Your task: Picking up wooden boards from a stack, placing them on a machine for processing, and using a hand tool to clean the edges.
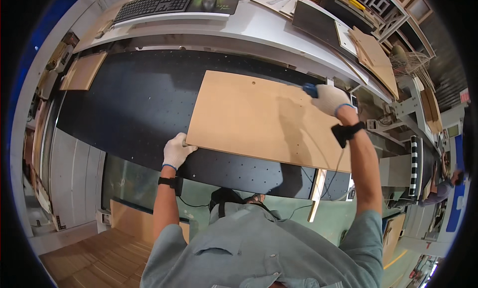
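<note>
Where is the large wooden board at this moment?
In the head view the wooden board lies flat on the black perforated table, right of centre. The left hand grips its near-left corner and the right hand is at its far-right corner.

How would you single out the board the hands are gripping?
Start at the big black perforated table. The board lies flat on its right half, with the left hand at its near-left corner and the right hand at its far-right corner. It is larger than the small board at the far left.
</note>
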`<action>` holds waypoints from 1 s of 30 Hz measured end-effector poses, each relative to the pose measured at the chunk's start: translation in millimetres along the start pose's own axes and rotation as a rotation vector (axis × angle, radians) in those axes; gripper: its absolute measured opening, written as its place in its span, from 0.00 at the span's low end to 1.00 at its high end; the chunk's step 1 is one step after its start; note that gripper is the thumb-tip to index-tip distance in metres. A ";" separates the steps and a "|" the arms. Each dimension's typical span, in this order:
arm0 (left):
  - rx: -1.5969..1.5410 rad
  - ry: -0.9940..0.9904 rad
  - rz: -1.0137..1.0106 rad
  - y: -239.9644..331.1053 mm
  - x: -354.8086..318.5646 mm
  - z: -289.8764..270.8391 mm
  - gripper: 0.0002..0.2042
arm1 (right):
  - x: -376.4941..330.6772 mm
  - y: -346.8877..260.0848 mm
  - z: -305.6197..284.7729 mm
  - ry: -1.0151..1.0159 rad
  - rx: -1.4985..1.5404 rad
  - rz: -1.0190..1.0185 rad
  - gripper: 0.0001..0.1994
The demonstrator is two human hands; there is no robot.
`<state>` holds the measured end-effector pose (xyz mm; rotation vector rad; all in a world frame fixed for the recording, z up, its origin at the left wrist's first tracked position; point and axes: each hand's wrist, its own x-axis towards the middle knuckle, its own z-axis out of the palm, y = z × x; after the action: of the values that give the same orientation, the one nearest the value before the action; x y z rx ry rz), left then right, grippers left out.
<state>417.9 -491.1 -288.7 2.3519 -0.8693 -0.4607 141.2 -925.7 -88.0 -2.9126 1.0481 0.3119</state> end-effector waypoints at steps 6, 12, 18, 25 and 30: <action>-0.005 -0.023 -0.039 -2.5 1.4 -1.3 0.20 | 63.3 -97.3 12.6 0.056 -0.086 -0.224 0.16; 0.080 -0.123 -0.121 9.2 4.1 -14.6 0.23 | 79.2 -105.7 0.3 0.047 -0.185 -0.180 0.15; 0.045 -0.046 0.108 -12.0 8.7 2.1 0.26 | 30.3 -157.7 -5.8 -0.122 -0.125 -0.359 0.12; -0.141 -0.041 0.033 -33.5 15.0 2.5 0.18 | -93.3 -233.1 12.3 0.147 0.275 -0.635 0.07; -0.288 -0.102 0.035 -20.4 24.0 5.5 0.17 | -174.8 -128.6 13.6 0.005 0.223 -0.319 0.07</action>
<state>442.3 -497.0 -308.5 2.0617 -0.8285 -0.6510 88.6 -715.4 -71.7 -2.8133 0.5605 0.1628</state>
